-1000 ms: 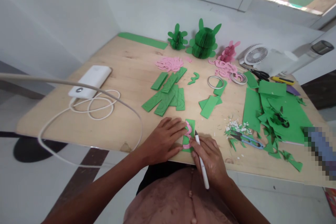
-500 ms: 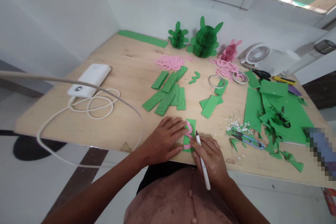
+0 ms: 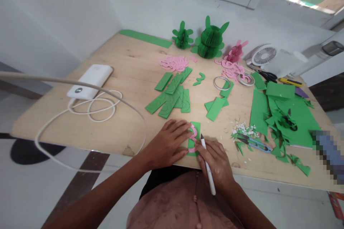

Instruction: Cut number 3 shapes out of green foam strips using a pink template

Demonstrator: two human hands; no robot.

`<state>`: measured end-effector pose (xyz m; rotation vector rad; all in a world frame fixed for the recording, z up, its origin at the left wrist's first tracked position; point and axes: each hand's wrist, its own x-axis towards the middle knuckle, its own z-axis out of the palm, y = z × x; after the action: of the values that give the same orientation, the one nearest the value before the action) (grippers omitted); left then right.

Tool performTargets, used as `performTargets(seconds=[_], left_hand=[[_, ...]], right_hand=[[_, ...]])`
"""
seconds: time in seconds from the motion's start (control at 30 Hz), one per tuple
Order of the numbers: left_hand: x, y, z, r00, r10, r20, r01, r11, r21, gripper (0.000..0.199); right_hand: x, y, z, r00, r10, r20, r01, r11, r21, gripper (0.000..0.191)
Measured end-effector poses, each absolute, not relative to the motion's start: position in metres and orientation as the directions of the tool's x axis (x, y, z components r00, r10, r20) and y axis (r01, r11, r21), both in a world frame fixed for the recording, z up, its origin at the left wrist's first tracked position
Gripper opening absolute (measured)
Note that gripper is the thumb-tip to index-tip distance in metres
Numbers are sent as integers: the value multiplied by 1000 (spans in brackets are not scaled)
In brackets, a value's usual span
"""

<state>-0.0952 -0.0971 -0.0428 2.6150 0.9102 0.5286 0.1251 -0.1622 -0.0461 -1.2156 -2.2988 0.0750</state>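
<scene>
At the table's near edge lies a green paper strip point(image 3: 198, 127), with a curvy pink paper cutout point(image 3: 192, 136) on top of it. My left hand point(image 3: 168, 146) rests flat at the strip's left side, fingers stretched and fingertips touching the cutout's edge. On the other side, my right hand point(image 3: 217, 162) holds a white pen point(image 3: 209, 171), its dark tip pointing up and away from the paper. The thumb and index finger of that hand touch the strip and the cutout's lower right.
Green strips point(image 3: 169, 102), some with drawn curves, lie ahead, near pink cutouts point(image 3: 174, 63). To the right are blue-handled snips point(image 3: 255, 143), paper scraps and green sheets point(image 3: 303, 121). A power bank point(image 3: 91, 81) with cable is left; paper figures point(image 3: 211, 43) stand behind.
Both hands, the pen, the cutout and the strip hold nearly the same place. Only the camera view has shifted slightly.
</scene>
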Motion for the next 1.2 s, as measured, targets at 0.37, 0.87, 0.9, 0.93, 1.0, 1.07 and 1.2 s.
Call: performTargets(seconds=[0.37, 0.87, 0.9, 0.93, 1.0, 1.07, 1.2], left_hand=[[-95, -97, -41, 723, 652, 228, 515, -729, 451, 42], [-95, -96, -42, 727, 636, 259, 504, -751, 427, 45], [-95, -96, -42, 727, 636, 259, 504, -750, 429, 45], [-95, -96, -42, 726, 637, 258, 504, -749, 431, 45], [-95, -97, -43, 722, 641, 260, 508, -746, 430, 45], [-95, -97, -43, 723, 640, 261, 509, -748, 426, 45], [-95, -96, -42, 729, 636, 253, 510, -751, 419, 46]], right_hand=[[124, -163, -47, -450, 780, 435, 757, 592, -278, 35], [126, -163, -49, -450, 788, 421, 763, 584, -277, 37], [126, -163, -49, -452, 788, 417, 764, 584, -276, 37], [126, -163, -50, -455, 788, 414, 763, 585, -275, 38], [127, -163, -51, -460, 786, 412, 760, 589, -274, 38], [127, -163, -51, -463, 784, 413, 758, 592, -273, 39], [127, -163, -51, -466, 783, 412, 759, 593, -269, 40]])
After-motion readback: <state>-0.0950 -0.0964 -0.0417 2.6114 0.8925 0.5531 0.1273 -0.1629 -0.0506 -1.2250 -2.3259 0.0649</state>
